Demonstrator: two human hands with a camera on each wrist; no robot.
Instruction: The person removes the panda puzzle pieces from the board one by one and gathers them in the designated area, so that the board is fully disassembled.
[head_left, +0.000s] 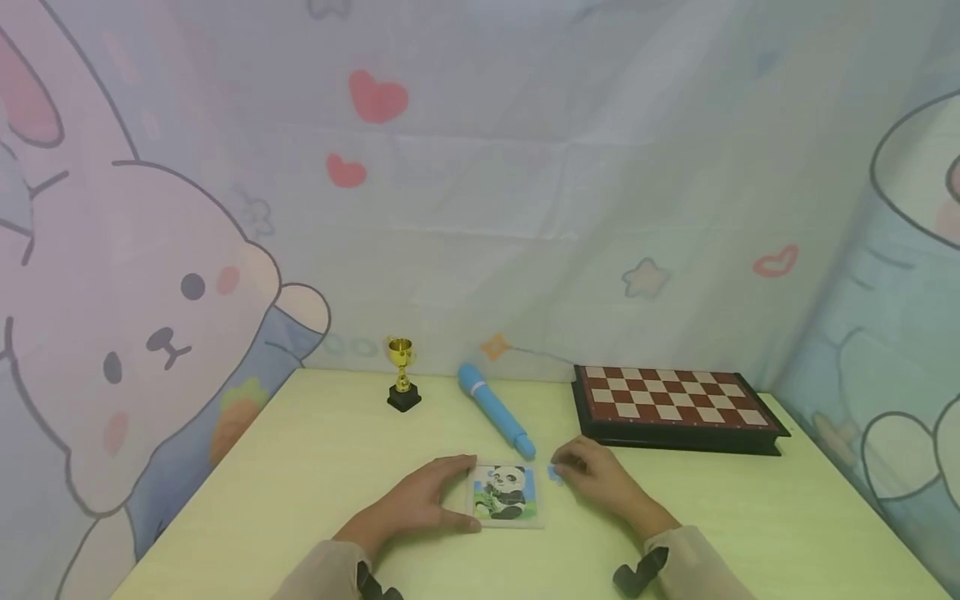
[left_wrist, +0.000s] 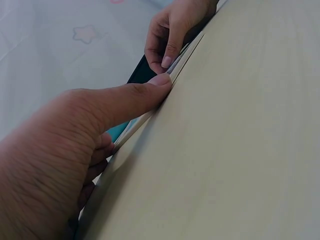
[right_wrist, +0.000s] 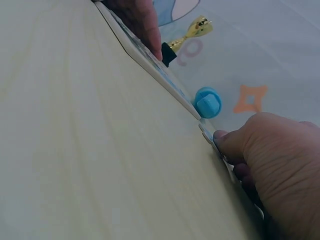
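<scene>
A small square panda jigsaw puzzle [head_left: 508, 495] in a pale frame lies on the table in front of the person. The left hand [head_left: 420, 505] holds it at its left side, thumb at the near corner and fingers at the far corner. Just right of the frame, the right hand [head_left: 597, 478] pinches a blue jigsaw piece [head_left: 554, 473] at table level. In the right wrist view, the thumb lies on this piece [right_wrist: 206, 134], a short gap from the puzzle frame [right_wrist: 165, 82]. Seen edge-on in the left wrist view, the frame [left_wrist: 187, 60] sits under the left thumb.
Behind the puzzle lies a blue stick-shaped object [head_left: 497, 410], slanting toward it. A gold trophy cup [head_left: 402, 375] on a black base stands at the back left. A chessboard case [head_left: 675, 408] sits at the back right. A printed cloth [head_left: 480, 208] hangs behind the table.
</scene>
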